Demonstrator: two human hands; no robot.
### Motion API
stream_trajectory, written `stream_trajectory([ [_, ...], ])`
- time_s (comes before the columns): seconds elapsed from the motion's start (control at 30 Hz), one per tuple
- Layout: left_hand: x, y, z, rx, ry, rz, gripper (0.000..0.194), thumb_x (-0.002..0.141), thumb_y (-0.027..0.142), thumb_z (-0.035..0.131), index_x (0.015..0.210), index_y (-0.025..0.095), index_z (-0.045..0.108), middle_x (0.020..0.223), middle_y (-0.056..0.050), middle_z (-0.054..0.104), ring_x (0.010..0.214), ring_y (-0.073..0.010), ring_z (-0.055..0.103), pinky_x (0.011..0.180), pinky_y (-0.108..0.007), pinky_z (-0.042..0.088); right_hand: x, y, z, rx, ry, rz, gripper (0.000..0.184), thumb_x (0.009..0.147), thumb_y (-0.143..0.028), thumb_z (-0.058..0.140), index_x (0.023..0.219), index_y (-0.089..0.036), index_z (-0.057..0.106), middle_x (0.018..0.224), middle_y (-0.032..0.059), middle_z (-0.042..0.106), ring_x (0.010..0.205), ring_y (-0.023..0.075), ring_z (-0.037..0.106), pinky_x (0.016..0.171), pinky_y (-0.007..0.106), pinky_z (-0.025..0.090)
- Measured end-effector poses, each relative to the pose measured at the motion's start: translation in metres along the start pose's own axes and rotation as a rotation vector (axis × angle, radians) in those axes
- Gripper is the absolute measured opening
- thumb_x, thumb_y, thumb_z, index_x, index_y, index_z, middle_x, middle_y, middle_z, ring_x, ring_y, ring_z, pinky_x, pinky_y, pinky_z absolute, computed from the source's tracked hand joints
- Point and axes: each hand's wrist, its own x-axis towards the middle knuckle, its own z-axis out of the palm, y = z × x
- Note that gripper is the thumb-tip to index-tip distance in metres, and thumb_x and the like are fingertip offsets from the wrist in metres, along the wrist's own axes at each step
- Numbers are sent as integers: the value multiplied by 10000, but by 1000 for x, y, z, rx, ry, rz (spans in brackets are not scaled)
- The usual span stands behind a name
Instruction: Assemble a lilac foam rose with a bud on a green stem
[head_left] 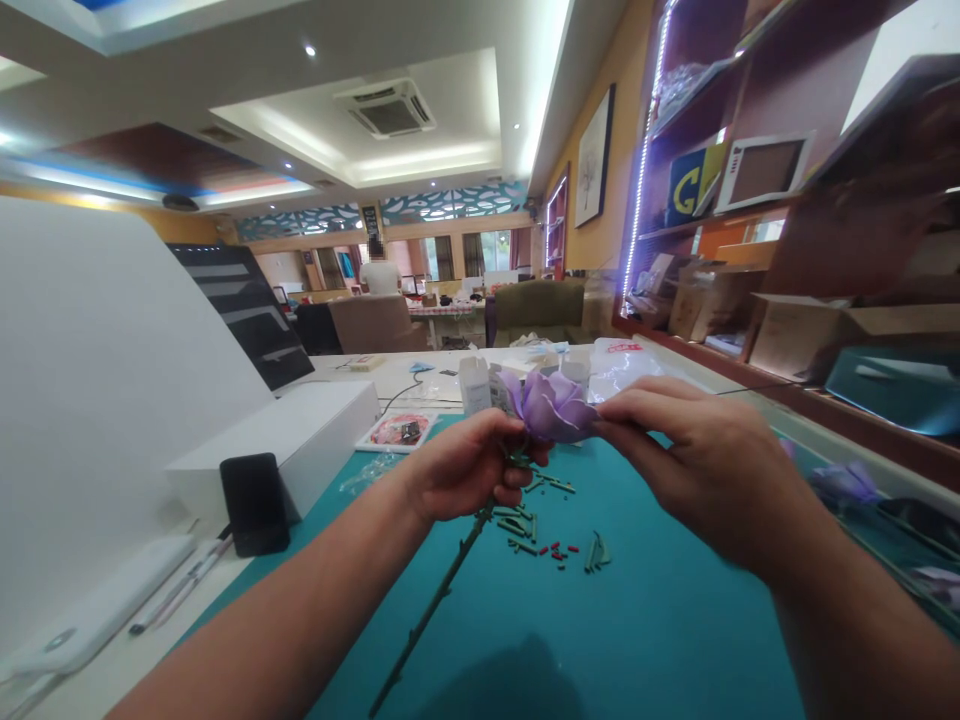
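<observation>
A purple artificial rose (551,405) with layered petals is held up over the teal mat (637,620). Its green thorny stem (442,590) slants down toward the lower left. My left hand (480,465) is closed around the stem just below the bloom. With thumb and fingertips pinched, my right hand (697,460) grips an outer petal on the right side of the flower. Cut green stem pieces (517,525) and several small red bits (556,550) lie scattered on the mat beneath.
A black phone (255,505) leans against a white box (292,430) at left. Pens (180,585) lie nearby. More purple flowers (847,482) sit at far right. Small white cartons (474,385) and a plastic bag (622,365) stand behind the rose. A person (381,277) is in the background.
</observation>
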Motion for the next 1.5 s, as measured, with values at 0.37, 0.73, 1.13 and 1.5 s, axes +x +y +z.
stream_trajectory([
  [0.37,3,-6,5,-43,0,1,108,742,251,585,729,144,577,746,-25,568,530,-76,401,456,-221,240,-1,5,0,44,-8,37,187,906,-251,541,797,-218,690,783,44,704,752,210,650,638,328,498],
  [0.73,7,-17,15,-155,17,-23,145,739,234,571,778,108,630,764,-34,572,546,-76,401,459,-218,257,0,16,-7,-34,-42,-57,205,910,-218,538,761,-214,679,779,47,708,743,203,625,633,323,490],
  [1.13,-3,-64,25,-436,133,-85,120,763,215,523,766,118,592,709,-26,558,498,-78,392,431,-200,276,-4,16,-3,-33,-329,-32,169,865,-140,596,737,-200,687,735,6,680,732,153,586,645,258,413],
  [1.5,-18,-95,33,-507,303,-121,225,843,208,429,741,111,605,686,-17,546,461,-75,408,406,-190,286,-27,10,8,67,-501,33,177,883,-157,574,762,-210,690,774,9,693,752,146,608,657,245,435],
])
